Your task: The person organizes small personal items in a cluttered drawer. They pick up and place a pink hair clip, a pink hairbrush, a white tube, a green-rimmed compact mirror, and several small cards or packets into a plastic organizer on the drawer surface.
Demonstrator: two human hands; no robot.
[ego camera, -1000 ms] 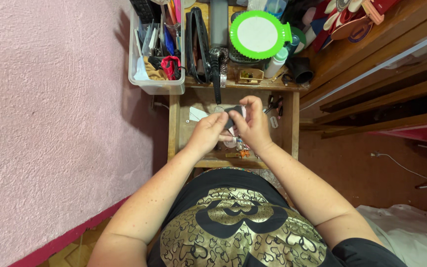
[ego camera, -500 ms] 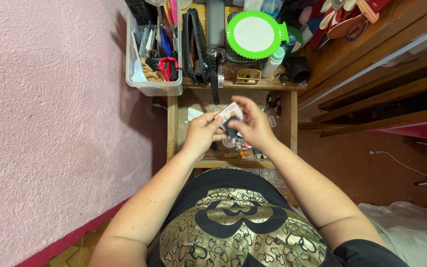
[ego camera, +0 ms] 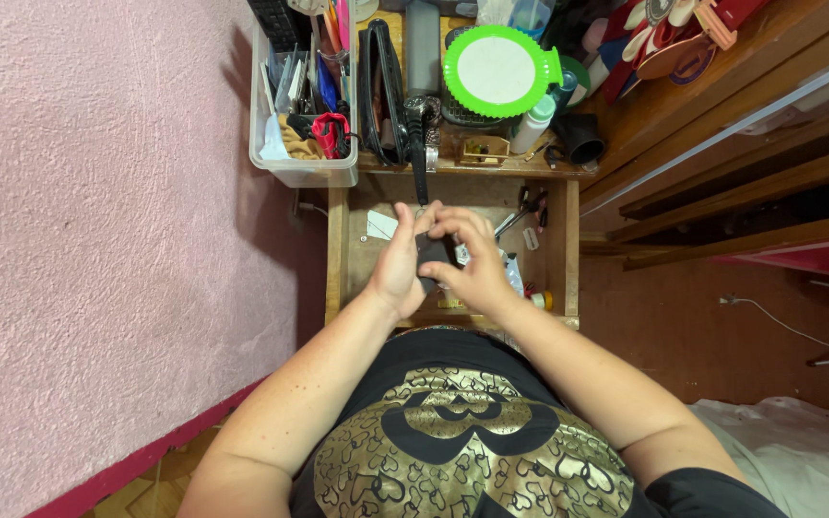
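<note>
You had a small dark flat object (ego camera: 431,255) pinched between both hands, held up over the open wooden drawer (ego camera: 357,251). What kind of thing it was could not be made out. Your left hand (ego camera: 401,264) cupped it from the side with the fingers nearly closed against it, and your right hand (ego camera: 477,266) folded over its other edge, fingertips pressed on top, so both grips were closed on it with little of it showing.

Below your hands the drawer held loose small items: a white slip of paper (ego camera: 381,225), thin tools, a small yellow-capped piece (ego camera: 540,300). Above it, the shelf carried a clear plastic bin (ego camera: 301,171) crammed with tools and a round green-rimmed mirror (ego camera: 498,71).

The risk I judged from here: the hold was by fingertips only, so any twist or squeeze could have let the object slip, and it would have dropped into that clutter, where a dark thing is hard to find.
</note>
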